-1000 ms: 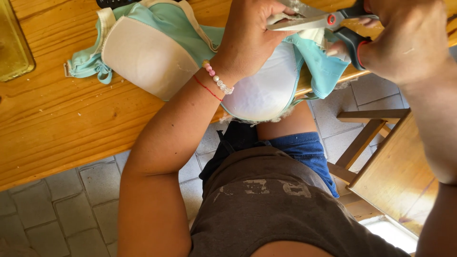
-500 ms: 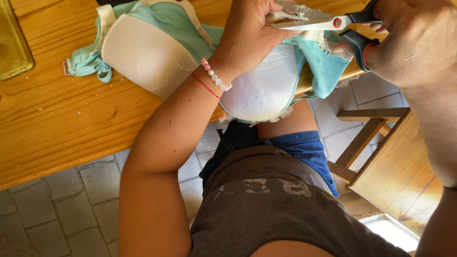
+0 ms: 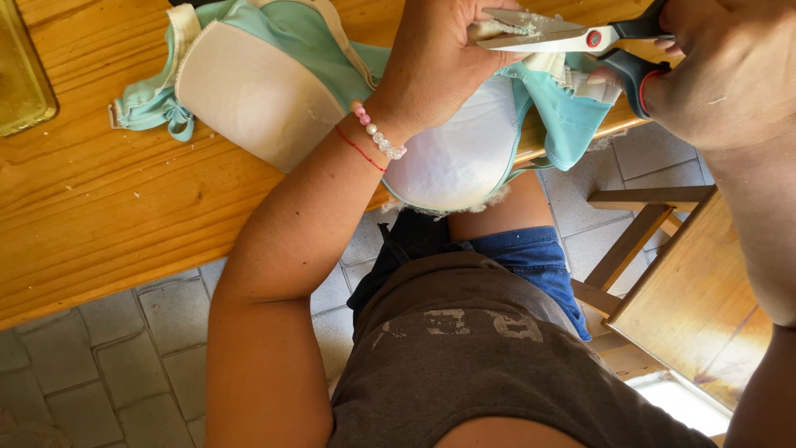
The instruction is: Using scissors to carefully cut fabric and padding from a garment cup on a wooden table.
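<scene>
Across the upper left of the head view, one wooden bench (image 3: 91,207) is seen, its boards running slantwise and its front edge dropping towards grey floor tiles (image 3: 99,365). One wooden chair (image 3: 688,290) is stood at the lower right, near the person's lap. One padded bra (image 3: 274,83) is laid at the bench edge: two cups are counted, the left one turned up to show a beige lining and resting on the wood, the right one white inside and hung over the edge above the lap. Its outer cloth is pale turquoise, and a loose flap of that cloth is folded out at the right, with frayed white threads seen below the white cup. A strap end with a small ring is laid on the wood at the far left. No label can be made out on it.

Two hands are counted. The left hand (image 3: 439,58) is closed on the top edge of the white cup, pinching cloth and padding; two bracelets are worn at its wrist, one of pink and clear beads and one thin red cord. The right hand (image 3: 730,66) is wrapped through the black handles of one pair of scissors (image 3: 572,35); the steel blades are pointed left, nearly closed, and laid against the fabric held by the left hand. One greenish-gold tray (image 3: 21,70) is seen on the bench at the left border, well apart from the bra.
</scene>
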